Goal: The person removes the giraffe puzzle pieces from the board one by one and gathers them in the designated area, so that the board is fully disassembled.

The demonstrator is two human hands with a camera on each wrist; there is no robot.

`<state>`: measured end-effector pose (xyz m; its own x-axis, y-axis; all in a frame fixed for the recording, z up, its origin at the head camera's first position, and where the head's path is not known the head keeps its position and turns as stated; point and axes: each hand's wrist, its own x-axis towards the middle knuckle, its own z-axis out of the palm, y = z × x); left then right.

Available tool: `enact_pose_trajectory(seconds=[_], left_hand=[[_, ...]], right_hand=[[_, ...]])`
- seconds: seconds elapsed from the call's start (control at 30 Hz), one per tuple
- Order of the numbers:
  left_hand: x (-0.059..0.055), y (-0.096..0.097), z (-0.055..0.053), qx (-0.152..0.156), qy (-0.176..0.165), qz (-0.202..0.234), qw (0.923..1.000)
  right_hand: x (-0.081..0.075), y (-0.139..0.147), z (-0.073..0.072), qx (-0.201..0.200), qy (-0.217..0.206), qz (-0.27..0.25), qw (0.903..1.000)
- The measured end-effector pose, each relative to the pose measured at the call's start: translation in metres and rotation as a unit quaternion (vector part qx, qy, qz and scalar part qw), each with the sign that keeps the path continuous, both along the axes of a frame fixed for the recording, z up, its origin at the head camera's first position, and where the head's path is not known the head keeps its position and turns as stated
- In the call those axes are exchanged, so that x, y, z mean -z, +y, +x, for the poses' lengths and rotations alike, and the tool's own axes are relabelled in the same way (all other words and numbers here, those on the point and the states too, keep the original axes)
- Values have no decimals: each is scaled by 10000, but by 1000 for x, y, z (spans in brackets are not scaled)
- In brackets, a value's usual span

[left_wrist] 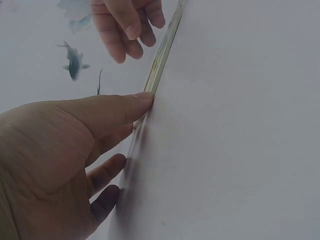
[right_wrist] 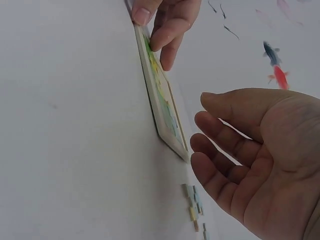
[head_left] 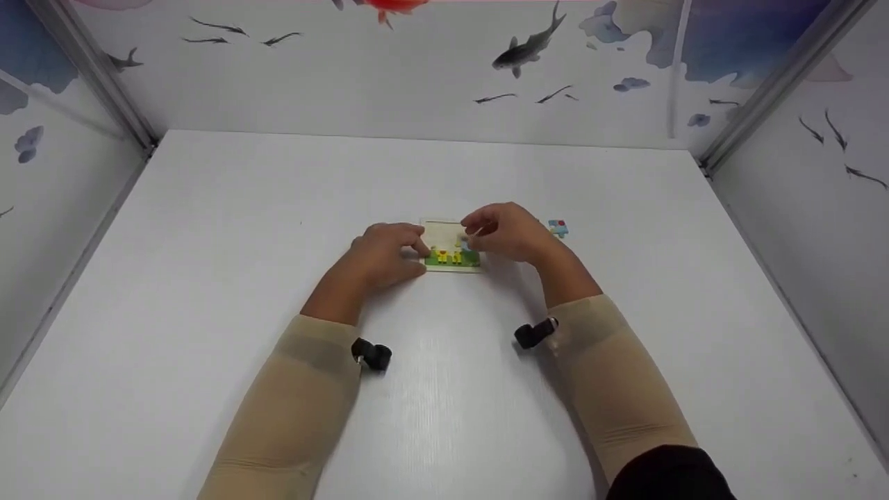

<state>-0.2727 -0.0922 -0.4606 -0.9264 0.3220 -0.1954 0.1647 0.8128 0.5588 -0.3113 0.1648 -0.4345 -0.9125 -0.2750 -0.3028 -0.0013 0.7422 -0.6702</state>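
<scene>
A small jigsaw board (head_left: 451, 270) with a pale raised rim lies flat on the table. Green and yellow pieces (head_left: 448, 257) fill its near strip, and a light blue piece (head_left: 467, 244) sits toward its right side. The upper part of the board shows bare, pale backing. My left hand (head_left: 389, 253) holds the board at its left side, thumb (left_wrist: 142, 97) against the near edge. Above the right side hovers my right hand (head_left: 510, 232), fingers loosely bent. In the right wrist view nothing shows between its thumb and fingers (right_wrist: 215, 175).
Loose jigsaw pieces (head_left: 558, 227), blue with a red patch, lie on the white table (head_left: 444, 417) just right of my right hand. The right wrist view shows several pieces (right_wrist: 193, 205) beyond the board's corner. Panels with painted fish (head_left: 524, 52) enclose the table's back and sides.
</scene>
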Motion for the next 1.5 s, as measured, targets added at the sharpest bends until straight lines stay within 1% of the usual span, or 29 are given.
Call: enact_pose_trajectory(seconds=[0.13, 0.3, 0.53, 0.8, 0.9, 1.0, 1.13, 1.23, 1.5], left_hand=[[0, 0, 0, -1, 47, -4, 10000], [2, 0, 1, -81, -40, 33, 10000], [4, 0, 2, -133, -37, 48, 9999], [2, -1, 2, -83, -36, 49, 9999], [1, -1, 1, -41, -19, 16, 10000], [0, -1, 1, -5, 7, 3, 10000], [0, 0, 1, -2, 43, 11, 10000], [0, 1, 1, -30, 30, 33, 10000], [1, 2, 0, -48, 66, 23, 10000]], right_hand=[[7, 2, 0, 66, -58, 75, 9999], [13, -1, 2, 2, -67, 136, 9999], [14, -8, 6, 33, -27, 390, 9992], [13, -11, 4, -35, -35, 507, 9987], [13, -11, 2, -163, 32, 569, 9982], [13, -12, 1, -446, 138, 727, 9963], [11, -13, 3, -868, 338, 1020, 9904], [11, -14, 4, -1059, 443, 1159, 9866], [10, -14, 4, -1068, 422, 1169, 9865]])
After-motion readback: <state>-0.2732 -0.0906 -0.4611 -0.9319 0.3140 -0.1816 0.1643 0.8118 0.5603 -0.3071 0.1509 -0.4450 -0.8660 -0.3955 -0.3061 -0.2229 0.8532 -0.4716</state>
